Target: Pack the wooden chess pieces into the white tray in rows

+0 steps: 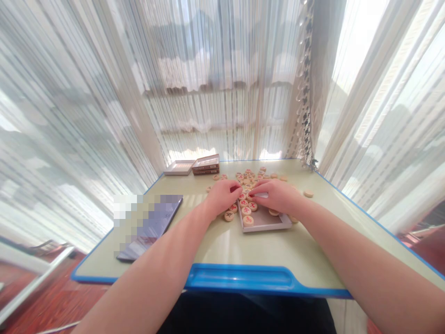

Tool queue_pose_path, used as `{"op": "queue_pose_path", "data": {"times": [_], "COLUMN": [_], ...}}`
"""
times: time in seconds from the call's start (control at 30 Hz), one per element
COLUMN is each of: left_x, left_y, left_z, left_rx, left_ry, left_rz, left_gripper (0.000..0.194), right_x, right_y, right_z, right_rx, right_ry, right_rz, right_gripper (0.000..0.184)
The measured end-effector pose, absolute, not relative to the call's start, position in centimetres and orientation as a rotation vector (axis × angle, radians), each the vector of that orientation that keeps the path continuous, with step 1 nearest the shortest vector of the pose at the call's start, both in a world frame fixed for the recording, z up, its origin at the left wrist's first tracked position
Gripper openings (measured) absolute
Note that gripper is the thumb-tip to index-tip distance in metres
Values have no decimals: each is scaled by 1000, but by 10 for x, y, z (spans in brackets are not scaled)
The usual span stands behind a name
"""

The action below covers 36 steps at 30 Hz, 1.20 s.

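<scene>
A shallow open box tray [267, 226] lies on the table with round wooden Chinese chess pieces in it. Red-marked ones, such as the horse piece [248, 221], line its left side. My left hand [222, 197] reaches to the tray's far left corner, thumb and fingers closed by a red-marked piece [242, 196]; whatever sits between them is hidden. Over the tray, my right hand [276, 194] pinches a Chinese chess piece [250, 197] at its fingertips. Just left of the tray lies a black-marked piece [229, 216]. Many more pieces [248, 172] are scattered behind my hands.
A dark flat tablet-like device [156, 227], partly pixelated, lies at the left. At the back left are a pale open box part [179, 167] and stacked brown boxes [206, 165]. One piece [308, 194] lies apart at the right. The table's blue edge [239, 277] is nearest me.
</scene>
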State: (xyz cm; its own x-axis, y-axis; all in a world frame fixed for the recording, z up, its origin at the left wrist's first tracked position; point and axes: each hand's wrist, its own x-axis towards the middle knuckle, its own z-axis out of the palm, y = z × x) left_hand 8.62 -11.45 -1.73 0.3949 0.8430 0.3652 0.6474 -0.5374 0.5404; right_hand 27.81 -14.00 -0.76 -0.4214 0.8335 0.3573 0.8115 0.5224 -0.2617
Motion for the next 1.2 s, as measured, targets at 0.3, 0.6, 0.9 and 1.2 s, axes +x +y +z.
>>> {"op": "queue_pose_path", "data": {"times": [0.3,0.6,0.9,1.2], "left_x": [86,85,85,84], "left_y": [-115,-115,-114,-110], "left_z": [-16,-17,-17,-20], "left_rx": [2332,2347,2385,2426], "left_ry": [1293,1278,1294,1305], "left_rz": [880,908,906,915], "left_gripper": [25,25,28,29], "right_x": [278,284,287,286], "right_y": [-142,-138,-131,-129], "right_z": [-6,-7,-11,-11], "right_rx": [-1356,-1494,-1626,-1645], "right_ry": [-2312,-2271,-2236,-2199], "right_rz": [47,9,18,61], "right_gripper": [24,25,22,22]}}
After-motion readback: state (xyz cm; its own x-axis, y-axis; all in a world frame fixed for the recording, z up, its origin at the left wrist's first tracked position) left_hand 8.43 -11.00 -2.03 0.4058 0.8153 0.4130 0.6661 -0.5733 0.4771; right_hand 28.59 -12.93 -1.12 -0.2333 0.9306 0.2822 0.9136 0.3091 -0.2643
